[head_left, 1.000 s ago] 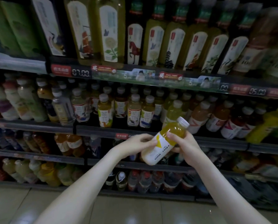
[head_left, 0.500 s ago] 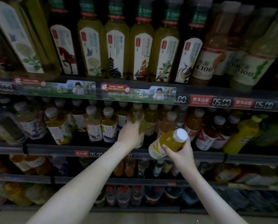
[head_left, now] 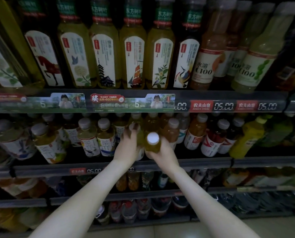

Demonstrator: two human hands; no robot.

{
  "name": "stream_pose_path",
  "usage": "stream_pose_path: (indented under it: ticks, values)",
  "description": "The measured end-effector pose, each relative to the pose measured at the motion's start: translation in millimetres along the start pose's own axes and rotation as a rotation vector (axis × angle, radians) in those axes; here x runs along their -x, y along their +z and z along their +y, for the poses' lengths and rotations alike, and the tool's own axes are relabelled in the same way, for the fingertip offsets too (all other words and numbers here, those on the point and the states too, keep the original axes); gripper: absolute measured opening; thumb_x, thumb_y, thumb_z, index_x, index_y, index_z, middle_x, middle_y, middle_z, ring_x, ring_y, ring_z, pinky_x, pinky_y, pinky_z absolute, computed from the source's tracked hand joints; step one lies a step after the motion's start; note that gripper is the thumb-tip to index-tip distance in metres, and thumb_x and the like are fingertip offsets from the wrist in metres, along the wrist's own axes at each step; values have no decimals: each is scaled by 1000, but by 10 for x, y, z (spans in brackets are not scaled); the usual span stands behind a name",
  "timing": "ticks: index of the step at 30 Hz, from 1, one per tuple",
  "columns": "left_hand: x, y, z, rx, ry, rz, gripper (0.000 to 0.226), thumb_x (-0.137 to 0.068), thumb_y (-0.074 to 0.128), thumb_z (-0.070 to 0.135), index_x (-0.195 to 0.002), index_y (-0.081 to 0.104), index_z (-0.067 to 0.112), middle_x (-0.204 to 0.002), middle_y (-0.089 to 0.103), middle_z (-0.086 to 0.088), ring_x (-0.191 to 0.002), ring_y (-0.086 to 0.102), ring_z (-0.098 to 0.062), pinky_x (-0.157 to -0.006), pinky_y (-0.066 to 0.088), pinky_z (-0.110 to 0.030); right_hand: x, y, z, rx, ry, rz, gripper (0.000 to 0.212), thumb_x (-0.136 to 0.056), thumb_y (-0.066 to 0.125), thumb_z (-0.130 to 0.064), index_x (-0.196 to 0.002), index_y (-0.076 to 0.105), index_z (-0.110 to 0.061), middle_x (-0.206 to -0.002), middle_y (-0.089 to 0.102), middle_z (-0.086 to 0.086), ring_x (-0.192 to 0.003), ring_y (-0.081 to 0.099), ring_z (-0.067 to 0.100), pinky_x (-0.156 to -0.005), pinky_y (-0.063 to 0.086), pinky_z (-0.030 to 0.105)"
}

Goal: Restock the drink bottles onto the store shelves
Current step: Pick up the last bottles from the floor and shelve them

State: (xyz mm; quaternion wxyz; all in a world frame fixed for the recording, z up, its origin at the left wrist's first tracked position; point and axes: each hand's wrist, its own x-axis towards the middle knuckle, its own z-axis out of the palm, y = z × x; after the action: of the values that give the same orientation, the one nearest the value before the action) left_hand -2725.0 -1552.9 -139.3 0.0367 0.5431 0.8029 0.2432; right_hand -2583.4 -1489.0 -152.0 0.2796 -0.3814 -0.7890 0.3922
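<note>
Main risk: I judge the likeliest upset is a knocked row. The yellow bottle (head_left: 152, 143) is arriving in a tightly packed line, and a nudge could tip the orange bottle (head_left: 171, 133) just right of centre or push a neighbour over the shelf lip.
Cause: the gap looks narrow and the light is dim. The bottle is tilted with its white cap towards me, so its base may catch the middle shelf (head_left: 246, 161) or a neighbour's shoulder.
Second risk: a slip. I judge the grasp sits low on the body, leaving the top half free to swing.
Yellow bottle: centre of the frame, at the front of the middle shelf, just above its price rail. I cannot tell whether its base rests on the shelf yet.
Right hand (head_left: 162, 156): below and slightly right of the yellow bottle, fingers wrapped round its lower body from underneath. The cap and upper half stand out above the fingers.
Left hand (head_left: 128, 147): just left of centre, fingers curled over the top of a front-row bottle (head_left: 140, 141), which I judge it is holding aside. The fingertips are dark and blurred.
Hands together: side by side, nearly touching, with the yellow bottle pressed close against the front-row bottle.
Surroundings: tall tea bottles (head_left: 134, 57) fill the shelf across the upper frame.
</note>
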Motion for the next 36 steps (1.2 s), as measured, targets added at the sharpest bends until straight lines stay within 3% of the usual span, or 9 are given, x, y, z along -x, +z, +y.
stream_pose_path:
  ticks: [3, 6, 10, 13, 17, 20, 25, 31, 36]
  values:
    - [-59, 23, -4, 7, -15, -6, 80, -91, 59, 25, -151, 7, 14, -142, 28, -25, -121, 44, -45, -82, 51, -46, -144, 25, -28, 227, -40, 81, 51, -82, 69, -31, -127, 48, -17, -121, 54, 5, -115, 51, 22, -94, 46, 35]
    - [-69, 75, 34, -14, 5, -7, 81, -92, 57, 25, -153, 4, 16, -150, 17, -24, -131, 33, -46, -83, 50, -45, -199, 14, -91, 440, -32, 195, 65, -85, 68, -25, -138, 37, -4, -129, 49, 16, -119, 44, 32, -99, 36, 39]
    - [-12, 194, 93, 18, -32, 45, 90, -88, 57, 22, -152, -5, 19, -156, 1, -24, -142, 9, -46, -105, 36, -57, -226, 50, -94, 767, -40, 278, 67, -75, 76, -25, -132, 49, -4, -111, 62, 15, -102, 55, 34, -85, 43, 43]
    - [28, 318, 197, -104, 92, 213, 96, -77, 67, 23, -151, 6, 18, -154, 8, -26, -141, 7, -45, -109, 13, -65, -143, -32, -60, 630, -56, 230, 61, -85, 63, -21, -139, 40, -5, -125, 51, 16, -117, 44, 35, -94, 35, 44]
    - [121, 531, 624, -39, 327, 309, 88, -70, 76, 16, -145, 28, 14, -145, 20, -21, -131, 21, -41, -104, 24, -64, 136, -356, 205, 430, -8, 294, 54, -91, 55, -15, -140, 36, -3, -134, 44, 15, -125, 37, 31, -106, 29, 39]
    - [199, 759, 985, -8, 496, 285, 86, -70, 76, 13, -144, 31, 14, -147, 21, -21, -134, 23, -40, -106, 20, -61, 347, -778, 534, 382, 51, 398, 53, -91, 56, -11, -139, 36, -2, -136, 44, 14, -128, 36, 28, -110, 32, 39]
    - [174, 1136, 1548, -38, 663, 223, 74, -71, 76, 10, -139, 45, 14, -147, 24, -23, -135, 25, -38, -110, 17, -54, 422, -1779, 1105, 245, 402, 725, 67, -87, 65, -14, -142, 29, -2, -137, 39, 18, -129, 32, 31, -105, 37, 44]
    - [-157, 1588, 2428, -86, 484, 249, 88, -67, 78, 14, -144, 36, 22, -143, 25, -19, -127, 30, -39, -99, 38, -58, 115, -2603, 1694, 49, 500, 540, 101, -82, 73, -38, -151, 4, -14, -153, 25, 13, -140, 28, 30, -108, 35, 43]
    - [-358, 1834, 2934, -240, 363, 337, 94, -60, 81, 17, -144, 38, 20, -144, 26, -22, -130, 27, -39, -103, 32, -61, -115, -2862, 2006, 56, 377, 306, 77, -83, 71, -42, -140, 29, -10, -126, 56, 12, -114, 56, 30, -84, 47, 31]
